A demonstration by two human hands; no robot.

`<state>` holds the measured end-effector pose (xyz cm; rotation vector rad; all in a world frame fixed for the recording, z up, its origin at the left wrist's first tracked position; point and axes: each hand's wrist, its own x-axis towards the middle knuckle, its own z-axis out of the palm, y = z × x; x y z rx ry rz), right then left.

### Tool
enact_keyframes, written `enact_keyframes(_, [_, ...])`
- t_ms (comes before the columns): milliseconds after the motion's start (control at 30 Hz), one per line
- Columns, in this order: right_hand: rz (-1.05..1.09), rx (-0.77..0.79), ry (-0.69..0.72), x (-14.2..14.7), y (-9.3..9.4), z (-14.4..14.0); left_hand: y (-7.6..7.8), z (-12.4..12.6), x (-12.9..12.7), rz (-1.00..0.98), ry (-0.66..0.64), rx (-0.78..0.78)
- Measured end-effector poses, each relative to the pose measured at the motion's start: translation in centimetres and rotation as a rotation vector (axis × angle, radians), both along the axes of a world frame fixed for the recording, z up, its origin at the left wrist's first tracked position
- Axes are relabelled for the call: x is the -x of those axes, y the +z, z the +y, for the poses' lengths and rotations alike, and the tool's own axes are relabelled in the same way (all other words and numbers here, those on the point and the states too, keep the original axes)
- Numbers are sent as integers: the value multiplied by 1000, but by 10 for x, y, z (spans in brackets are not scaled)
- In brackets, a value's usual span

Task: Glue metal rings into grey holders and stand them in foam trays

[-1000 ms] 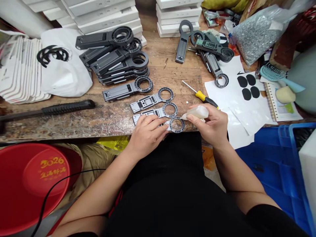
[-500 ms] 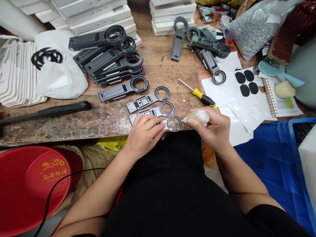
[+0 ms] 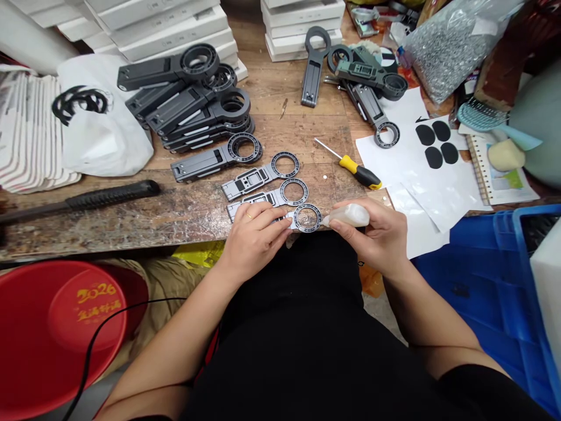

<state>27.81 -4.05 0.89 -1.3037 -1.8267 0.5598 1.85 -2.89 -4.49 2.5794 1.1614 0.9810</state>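
Note:
My left hand [image 3: 254, 237] presses and grips the arm of a grey plastic ring-ended part [image 3: 308, 217] at the table's front edge; its fingers cover most of that arm. In my right hand [image 3: 380, 231] is a small translucent squeeze bottle [image 3: 353, 215], tilted, its narrow tip at the right rim of the ring. Whether the tip touches the rim, I cannot tell. Just behind lie a second ring-ended part [image 3: 294, 192], partly under my left fingers, and a third ring-ended part [image 3: 284, 165].
A yellow-and-black screwdriver [image 3: 350, 165] lies beyond my right hand. Assembled dark grey brackets [image 3: 188, 111] are piled at the left, near a black-handled tool [image 3: 114, 195]. White sheets [image 3: 421, 204] cover the right side. A blue crate [image 3: 486, 292] and red basin [image 3: 26, 339] stand below.
The bottle tip has shifted slightly down along the ring's right rim. My left hand stays on the same part. The whole view has moved a little.

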Motion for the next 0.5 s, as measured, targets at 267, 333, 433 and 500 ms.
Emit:
enact_keyframes(267, [42,10,-58,-1,-5,11,-1,0,1,9,0,33])
enact_keyframes(333, [94,59,-96,-3,-9,14,0,-1,1,24,1,51])
enact_keyframes(433, [262,156,-157,-4,-17,22,5,-2,2,33,-19,78])
enact_keyframes(500, [426,211,-181,-1,-24,32,9,0,3,8,-12,91])
